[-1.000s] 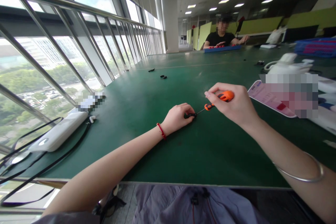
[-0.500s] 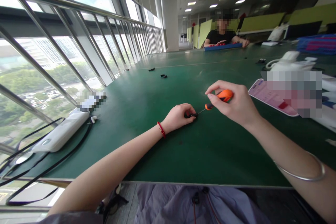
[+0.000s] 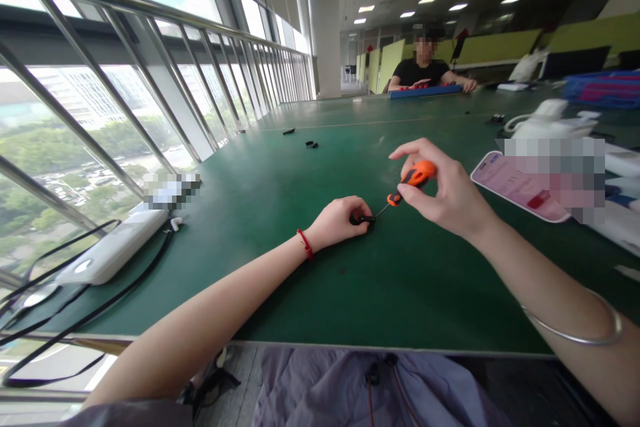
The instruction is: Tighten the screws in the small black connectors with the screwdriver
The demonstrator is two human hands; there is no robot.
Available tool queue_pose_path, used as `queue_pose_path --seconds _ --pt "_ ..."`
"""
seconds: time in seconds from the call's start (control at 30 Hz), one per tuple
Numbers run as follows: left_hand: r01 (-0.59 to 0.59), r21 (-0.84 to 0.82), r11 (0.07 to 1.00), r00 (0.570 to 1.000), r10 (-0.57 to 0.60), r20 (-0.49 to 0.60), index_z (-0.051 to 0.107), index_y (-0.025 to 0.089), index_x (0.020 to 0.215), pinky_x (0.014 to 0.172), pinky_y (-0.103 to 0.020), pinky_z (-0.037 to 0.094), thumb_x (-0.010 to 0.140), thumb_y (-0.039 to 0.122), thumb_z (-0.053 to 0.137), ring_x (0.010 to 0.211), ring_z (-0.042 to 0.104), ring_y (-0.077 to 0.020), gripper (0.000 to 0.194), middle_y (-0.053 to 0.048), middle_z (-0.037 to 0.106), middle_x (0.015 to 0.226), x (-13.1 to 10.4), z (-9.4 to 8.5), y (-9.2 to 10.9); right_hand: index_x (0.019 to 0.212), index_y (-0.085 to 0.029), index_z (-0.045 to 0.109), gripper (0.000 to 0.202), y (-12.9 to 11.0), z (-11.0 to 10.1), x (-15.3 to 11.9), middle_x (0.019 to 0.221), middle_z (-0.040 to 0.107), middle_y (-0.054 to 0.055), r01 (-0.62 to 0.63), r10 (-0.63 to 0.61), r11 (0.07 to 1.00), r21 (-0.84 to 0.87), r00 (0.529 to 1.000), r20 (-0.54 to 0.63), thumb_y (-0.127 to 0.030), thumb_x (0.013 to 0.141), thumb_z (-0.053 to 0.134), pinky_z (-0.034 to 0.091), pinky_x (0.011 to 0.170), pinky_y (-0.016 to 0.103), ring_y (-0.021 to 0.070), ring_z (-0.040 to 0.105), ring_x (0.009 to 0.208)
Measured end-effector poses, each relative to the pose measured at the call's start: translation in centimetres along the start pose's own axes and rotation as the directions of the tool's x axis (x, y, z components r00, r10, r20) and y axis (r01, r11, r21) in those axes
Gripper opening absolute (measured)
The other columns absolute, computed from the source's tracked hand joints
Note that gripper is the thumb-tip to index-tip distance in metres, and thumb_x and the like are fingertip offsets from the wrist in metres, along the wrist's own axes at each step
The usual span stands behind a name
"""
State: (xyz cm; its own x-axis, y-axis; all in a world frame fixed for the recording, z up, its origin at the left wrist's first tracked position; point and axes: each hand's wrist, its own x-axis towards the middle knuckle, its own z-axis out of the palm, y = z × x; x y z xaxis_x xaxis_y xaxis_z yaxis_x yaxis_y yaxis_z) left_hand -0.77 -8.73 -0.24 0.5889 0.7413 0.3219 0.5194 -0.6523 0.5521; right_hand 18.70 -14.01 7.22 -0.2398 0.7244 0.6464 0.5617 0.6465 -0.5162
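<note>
On the green table (image 3: 300, 187), my left hand (image 3: 345, 221) grips a small black part (image 3: 367, 219) between thumb and fingers. An orange and black screwdriver (image 3: 417, 175) is held by my right hand (image 3: 443, 190), thumb below the handle and the index finger raised and stretched out. The thin metal shaft slants down to the left, and its tip meets the right end of the black part. The exact contact at the tip is too small to make out.
Small black pieces (image 3: 311, 145) lie farther back. A pink-screened phone (image 3: 520, 187) and white items are at the right; a white device (image 3: 115, 247) with black cords is at the left. Across the table a person (image 3: 421, 70) sits behind a blue tray (image 3: 425, 91).
The screwdriver handle has tilted more upright and turned in my right hand, whose index finger has risen. My left hand stays nearly in place on the black part.
</note>
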Motion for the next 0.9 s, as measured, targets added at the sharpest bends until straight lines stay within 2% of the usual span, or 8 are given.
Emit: queue_pose_path --seconds 0.17,0.23,0.37,0.47,0.57,0.63,0.77,0.9 --pt "0.012 -0.018 1.000 1.000 -0.012 0.006 0.064 0.016 0.084 0.066 -0.022 0.047 0.074 0.022 0.060 0.072 0.058 -0.0123 0.012 -0.002 0.065 0.083 0.04 0.02 -0.10 0.079 -0.022 0.059 0.013 0.04 -0.05 0.00 0.056 0.051 -0.003 -0.033 0.033 0.999 -0.013 0.998 0.044 -0.035 0.080 0.057 0.035 0.052 0.026 0.0120 0.046 0.050" --pt "0.011 -0.018 1.000 1.000 -0.011 0.005 0.064 0.016 0.083 0.065 -0.022 0.047 0.074 0.022 0.060 0.071 0.058 -0.0122 0.012 -0.002 0.065 0.083 0.05 0.03 -0.10 0.084 -0.022 0.059 0.010 0.11 -0.05 0.05 0.060 0.053 -0.002 -0.029 0.029 1.000 -0.003 1.000 0.011 -0.030 0.078 0.058 0.036 0.053 0.026 0.0123 0.048 0.052" --pt "-0.001 0.001 1.000 1.000 0.001 -0.004 0.063 0.016 0.083 0.064 -0.022 0.046 0.074 0.022 0.060 0.071 0.057 -0.0121 0.011 -0.002 0.064 0.082 0.00 0.08 -0.04 0.102 -0.022 0.053 0.032 0.28 -0.04 0.15 0.063 0.052 -0.004 -0.020 0.020 1.000 0.006 0.998 -0.057 -0.020 0.071 0.062 0.038 0.055 0.026 0.0132 0.049 0.054" --pt "-0.014 0.014 1.000 1.000 0.014 -0.009 0.063 0.017 0.082 0.064 -0.022 0.046 0.074 0.022 0.060 0.071 0.057 -0.0121 0.010 -0.001 0.064 0.082 -0.04 0.12 -0.06 0.088 -0.022 0.057 0.017 0.23 -0.03 0.15 0.054 0.049 -0.004 -0.080 0.079 0.996 -0.029 0.996 -0.051 -0.032 0.074 0.062 0.037 0.053 0.027 0.0127 0.046 0.049" --pt "-0.025 0.030 0.999 1.000 0.026 -0.011 0.063 0.017 0.082 0.065 -0.022 0.046 0.074 0.022 0.059 0.071 0.057 -0.0122 0.010 -0.001 0.063 0.082 -0.02 0.13 -0.09 0.071 -0.022 0.057 0.016 0.07 -0.04 0.12 0.052 0.048 -0.003 -0.087 0.084 0.995 -0.051 0.995 -0.051 -0.037 0.078 0.059 0.035 0.051 0.027 0.0126 0.045 0.048" --pt "-0.028 0.042 0.999 1.000 0.029 -0.007 0.063 0.017 0.082 0.065 -0.022 0.046 0.074 0.022 0.059 0.071 0.057 -0.0124 0.010 -0.001 0.063 0.083 0.01 0.12 -0.06 0.077 -0.023 0.058 0.008 -0.01 -0.06 0.12 0.057 0.050 -0.002 -0.044 0.041 0.998 -0.042 0.997 -0.060 -0.030 0.076 0.060 0.036 0.052 0.027 0.0133 0.047 0.052" --pt "-0.027 0.053 0.998 1.000 0.027 -0.002 0.062 0.017 0.082 0.066 -0.023 0.047 0.073 0.021 0.060 0.073 0.058 -0.0129 0.010 -0.001 0.063 0.084 0.02 0.09 0.08 0.100 -0.024 0.055 0.029 -0.03 -0.12 0.14 0.060 0.049 -0.004 -0.009 0.009 1.000 -0.016 0.999 -0.049 -0.024 0.072 0.062 0.038 0.054 0.027 0.0138 0.048 0.053" --pt "-0.039 0.056 0.998 0.999 0.039 -0.004 0.061 0.017 0.082 0.066 -0.023 0.047 0.074 0.021 0.060 0.073 0.058 -0.0127 0.009 -0.001 0.063 0.084 -0.04 0.10 0.16 0.076 -0.023 0.059 0.010 -0.07 -0.16 0.15 0.053 0.048 -0.003 -0.051 0.051 0.998 -0.031 0.999 -0.001 -0.033 0.078 0.058 0.037 0.053 0.027 0.0127 0.045 0.049"
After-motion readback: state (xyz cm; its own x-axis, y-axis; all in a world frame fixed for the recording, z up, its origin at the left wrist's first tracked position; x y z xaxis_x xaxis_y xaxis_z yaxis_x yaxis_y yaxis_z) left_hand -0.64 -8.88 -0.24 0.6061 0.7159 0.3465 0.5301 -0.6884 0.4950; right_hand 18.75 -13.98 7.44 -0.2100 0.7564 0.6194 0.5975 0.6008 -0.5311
